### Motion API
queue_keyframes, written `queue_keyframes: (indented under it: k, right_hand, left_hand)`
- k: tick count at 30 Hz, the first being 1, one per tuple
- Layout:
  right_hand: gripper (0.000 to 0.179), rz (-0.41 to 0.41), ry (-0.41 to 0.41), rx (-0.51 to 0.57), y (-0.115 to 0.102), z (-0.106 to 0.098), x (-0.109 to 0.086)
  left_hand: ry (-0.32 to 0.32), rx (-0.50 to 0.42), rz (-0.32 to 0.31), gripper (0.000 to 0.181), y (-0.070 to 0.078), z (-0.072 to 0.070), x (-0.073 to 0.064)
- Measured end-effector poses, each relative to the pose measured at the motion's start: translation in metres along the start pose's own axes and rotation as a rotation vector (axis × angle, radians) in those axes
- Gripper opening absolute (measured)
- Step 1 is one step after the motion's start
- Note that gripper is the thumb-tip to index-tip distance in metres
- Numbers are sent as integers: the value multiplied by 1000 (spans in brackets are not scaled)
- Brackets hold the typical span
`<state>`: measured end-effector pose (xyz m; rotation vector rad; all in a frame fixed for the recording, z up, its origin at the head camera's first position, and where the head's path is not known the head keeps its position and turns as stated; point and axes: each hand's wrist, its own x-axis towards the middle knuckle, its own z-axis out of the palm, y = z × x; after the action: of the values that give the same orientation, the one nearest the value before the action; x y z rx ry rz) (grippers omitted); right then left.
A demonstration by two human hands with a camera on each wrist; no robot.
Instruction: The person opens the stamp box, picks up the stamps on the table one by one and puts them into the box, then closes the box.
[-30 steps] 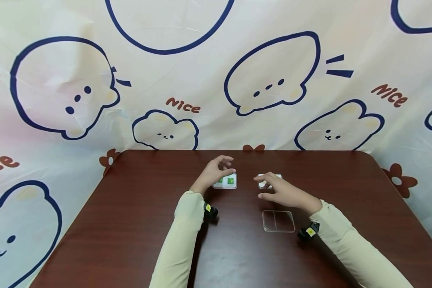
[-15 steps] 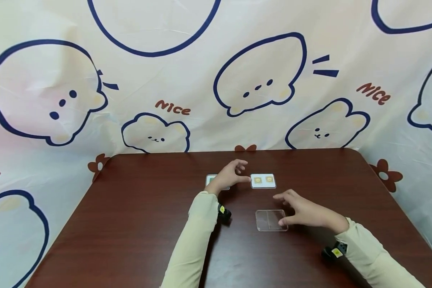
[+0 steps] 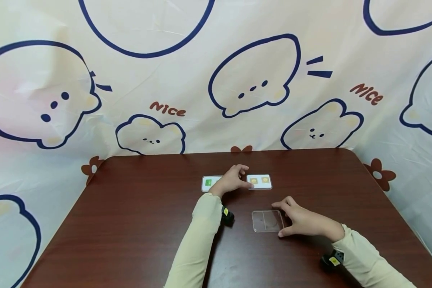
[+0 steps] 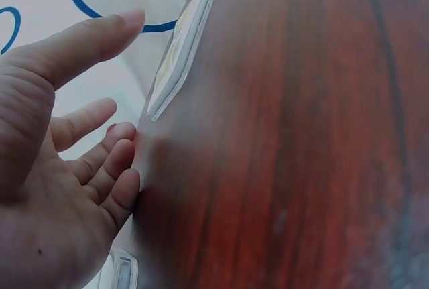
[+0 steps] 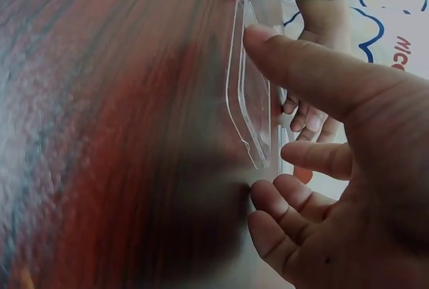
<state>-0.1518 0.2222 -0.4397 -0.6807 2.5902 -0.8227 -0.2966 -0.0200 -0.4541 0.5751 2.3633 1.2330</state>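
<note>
My left hand point(image 3: 231, 180) reaches over the right part of a flat clear case with a white card showing a green square point(image 3: 209, 183). Its thumb lies at the left edge of a second such case, whose white card shows two yellow squares point(image 3: 261, 185); in the left wrist view the thumb stands apart from this case point(image 4: 182, 51), fingers loosely bent. My right hand point(image 3: 306, 220) is at the right end of a clear plastic case point(image 3: 266, 221), thumb and fingers spread around that end. In the right wrist view, whether the thumb touches the clear case point(image 5: 251, 94) cannot be told.
All three cases lie on a dark brown wooden table point(image 3: 129, 232), the two with cards farther back. Behind the table hangs a pale cloth point(image 3: 198, 132) with blue-outlined cartoon figures. Each wrist carries a small black camera point(image 3: 227, 216).
My left hand has moved right, from the green-square case toward the yellow-square case. My right hand has come away from the yellow-square case, back to the clear case. The head view has shifted right.
</note>
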Motion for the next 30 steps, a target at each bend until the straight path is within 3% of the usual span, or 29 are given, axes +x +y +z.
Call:
queue_keyframes:
  k: [19,25,30]
  right_hand:
    - [53,-59,58,-58,9,4,5]
    - [51,-95,85,2,17,0,8]
    - [52,-63,112,48,26,-6,16]
  left_hand:
    - [-21,150,-37,66,4,5,1]
    - [-11,188,-43,63,4,5,3]
    - [-1,222,-39,61,3,7,4]
